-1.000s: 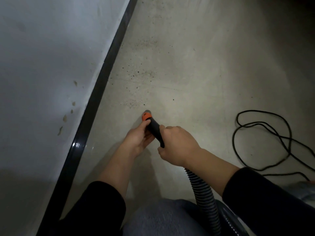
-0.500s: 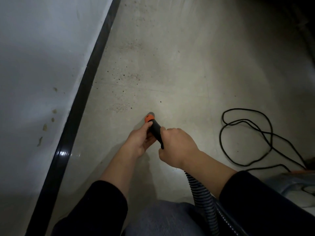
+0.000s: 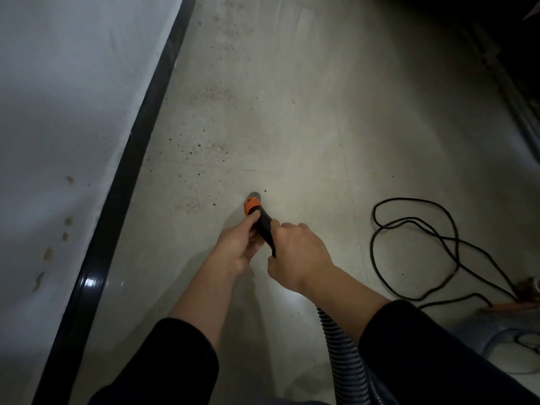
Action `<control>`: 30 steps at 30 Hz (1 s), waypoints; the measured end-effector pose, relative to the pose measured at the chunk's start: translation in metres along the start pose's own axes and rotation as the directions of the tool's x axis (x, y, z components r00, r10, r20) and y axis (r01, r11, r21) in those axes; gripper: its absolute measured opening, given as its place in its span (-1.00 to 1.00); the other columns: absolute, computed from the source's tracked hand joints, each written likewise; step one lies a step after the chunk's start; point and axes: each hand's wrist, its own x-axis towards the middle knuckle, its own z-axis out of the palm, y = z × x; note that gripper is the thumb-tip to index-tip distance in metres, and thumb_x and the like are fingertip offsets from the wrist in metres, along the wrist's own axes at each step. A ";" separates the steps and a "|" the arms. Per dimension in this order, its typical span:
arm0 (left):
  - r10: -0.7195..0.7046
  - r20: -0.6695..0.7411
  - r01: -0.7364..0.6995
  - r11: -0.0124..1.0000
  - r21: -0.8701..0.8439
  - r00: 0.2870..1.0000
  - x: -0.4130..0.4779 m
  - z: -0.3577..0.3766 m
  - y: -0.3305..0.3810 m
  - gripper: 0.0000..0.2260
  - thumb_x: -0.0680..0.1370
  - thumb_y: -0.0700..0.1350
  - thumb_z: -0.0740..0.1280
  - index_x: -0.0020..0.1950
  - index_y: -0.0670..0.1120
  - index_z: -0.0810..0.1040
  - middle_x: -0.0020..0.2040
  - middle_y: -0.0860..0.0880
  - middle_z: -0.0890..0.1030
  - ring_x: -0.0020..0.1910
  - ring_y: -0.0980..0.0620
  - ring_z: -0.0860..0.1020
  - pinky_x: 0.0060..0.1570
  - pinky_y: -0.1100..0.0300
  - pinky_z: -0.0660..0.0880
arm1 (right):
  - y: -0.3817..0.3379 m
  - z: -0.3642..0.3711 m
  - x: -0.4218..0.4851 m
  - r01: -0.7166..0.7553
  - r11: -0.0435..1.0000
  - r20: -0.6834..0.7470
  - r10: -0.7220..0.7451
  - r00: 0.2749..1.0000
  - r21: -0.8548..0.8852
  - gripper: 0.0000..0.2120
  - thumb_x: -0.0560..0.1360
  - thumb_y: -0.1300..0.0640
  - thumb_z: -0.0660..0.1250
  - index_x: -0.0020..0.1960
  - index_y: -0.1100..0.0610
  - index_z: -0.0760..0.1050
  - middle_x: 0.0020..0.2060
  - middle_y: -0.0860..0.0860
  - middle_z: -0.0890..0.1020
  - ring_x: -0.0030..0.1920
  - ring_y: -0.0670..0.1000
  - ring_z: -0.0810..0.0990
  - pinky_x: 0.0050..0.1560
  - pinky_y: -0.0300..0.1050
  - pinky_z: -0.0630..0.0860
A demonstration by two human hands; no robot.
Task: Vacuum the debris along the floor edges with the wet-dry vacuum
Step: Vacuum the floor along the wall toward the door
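Mid-task, a lot left as far as I can judge. The floor beside and behind the hands looks mostly clean, but debris still lies ahead of the hands: a scatter of dark specks just forward-left of the left hand, denser patches further ahead, and more faint specks well ahead along the baseboard. The strip right against the baseboard, left of the left hand, shows few specks, but I can't tell whether it has been vacuumed. The nozzle sticks out just ahead of both hands, tip down at or just above the floor; contact can't be told. One speck sits just beside the tip, and the near patch is slightly to its left. The left hand grips the nozzle at the front, thumb up by the orange collar. The right hand is wrapped round the black handle just behind, so the hands are close together, nearly touching, both clamped on it. The hose runs back from under the right hand toward the person. A cord lies looped on the floor to the right of the right hand, well clear of the nozzle. The grey unit behind-right is probably the vacuum.
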 end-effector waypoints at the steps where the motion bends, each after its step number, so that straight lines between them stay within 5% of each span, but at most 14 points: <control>1: -0.002 0.007 0.002 1.000 -0.010 1.000 0.002 0.002 0.001 -0.72 0.58 -0.12 0.37 0.22 -0.25 0.54 0.00 -0.17 0.68 -0.09 0.03 0.66 -0.22 0.24 0.59 | 0.001 0.000 0.002 -0.009 1.000 -0.005 0.009 1.000 0.002 -0.69 0.48 0.15 0.27 0.20 0.18 0.33 0.00 0.10 0.53 -0.03 0.10 0.43 -0.17 -0.09 0.33; 9: -0.021 0.024 0.022 0.999 -0.042 0.999 0.008 0.019 0.002 -0.67 0.58 -0.15 0.37 0.28 -0.30 0.51 0.10 -0.24 0.65 -0.01 -0.05 0.66 -0.12 0.18 0.60 | 0.013 0.003 0.012 -0.051 0.999 -0.026 0.052 0.998 0.011 -0.64 0.48 0.14 0.28 0.25 0.16 0.32 -0.03 0.08 0.52 -0.10 0.07 0.40 -0.16 -0.10 0.38; 18: 0.006 -0.028 -0.007 0.998 -0.056 1.000 -0.003 -0.004 0.006 -0.77 0.57 -0.10 0.38 0.14 -0.21 0.56 -0.04 -0.13 0.67 -0.07 0.03 0.64 -0.18 0.23 0.57 | 0.010 0.006 0.009 0.123 0.991 -0.058 -0.120 0.991 0.054 -0.68 0.47 0.11 0.27 0.19 0.15 0.35 -0.21 -0.01 0.40 -0.18 0.05 0.36 -0.23 -0.12 0.33; 22: 0.021 -0.087 -0.028 0.996 -0.079 0.996 -0.008 -0.015 0.006 -0.83 0.56 -0.07 0.39 -0.02 -0.18 0.57 -0.10 -0.11 0.65 -0.12 0.01 0.63 -0.24 0.23 0.55 | 0.001 0.010 0.008 0.188 0.981 -0.050 -0.185 0.981 0.049 -0.70 0.46 0.11 0.27 0.16 0.14 0.35 -0.20 -0.02 0.40 -0.19 0.05 0.35 -0.24 -0.12 0.32; 30: 0.071 -0.182 -0.101 0.982 -0.160 0.981 -0.018 -0.041 0.007 -0.79 0.53 -0.07 0.38 0.05 -0.18 0.57 -0.03 -0.14 0.64 -0.09 -0.03 0.63 -0.19 0.18 0.56 | -0.023 0.015 0.008 0.291 0.954 -0.050 -0.288 0.956 0.065 -0.67 0.48 0.09 0.27 0.21 0.11 0.34 -0.08 0.03 0.52 -0.13 0.04 0.37 -0.18 -0.13 0.38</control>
